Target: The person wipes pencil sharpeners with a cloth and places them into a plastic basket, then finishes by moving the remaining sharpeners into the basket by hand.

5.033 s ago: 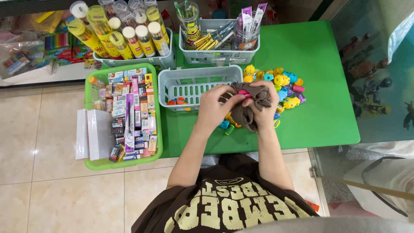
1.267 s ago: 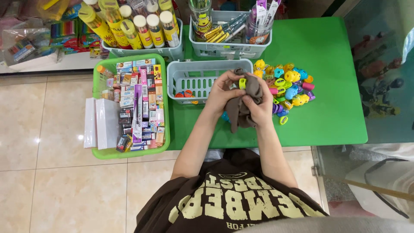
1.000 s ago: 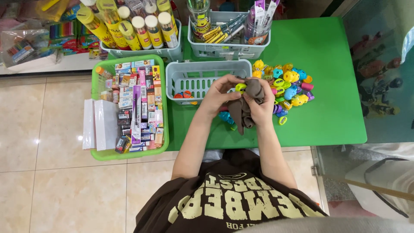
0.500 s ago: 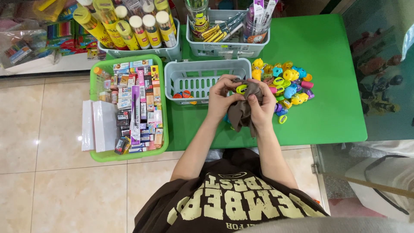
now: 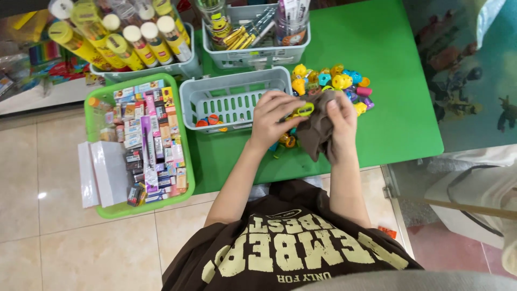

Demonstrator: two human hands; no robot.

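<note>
My left hand (image 5: 273, 119) pinches a small yellow-green ring-shaped toy (image 5: 305, 110) against a brown cloth (image 5: 318, 129). My right hand (image 5: 340, 119) grips that cloth from the right, bunched around the toy. Both hands hover over the green table (image 5: 401, 126), just in front of a pile of small colourful toys (image 5: 336, 82). A few more small toys (image 5: 285, 143) lie under my hands, partly hidden. Left of my left hand stands a grey slotted basket (image 5: 232, 86) with a few small red and orange pieces (image 5: 209, 119) in it.
A green basket (image 5: 116, 207) packed with several small boxes sits at the left, partly off the table edge. Behind are grey baskets of yellow tubes (image 5: 134, 40) and pens (image 5: 253, 35). Tiled floor lies at the lower left.
My hands stay together on the cloth and have barely moved. The yellow-green toy, not seen five seconds ago, now shows between them.
</note>
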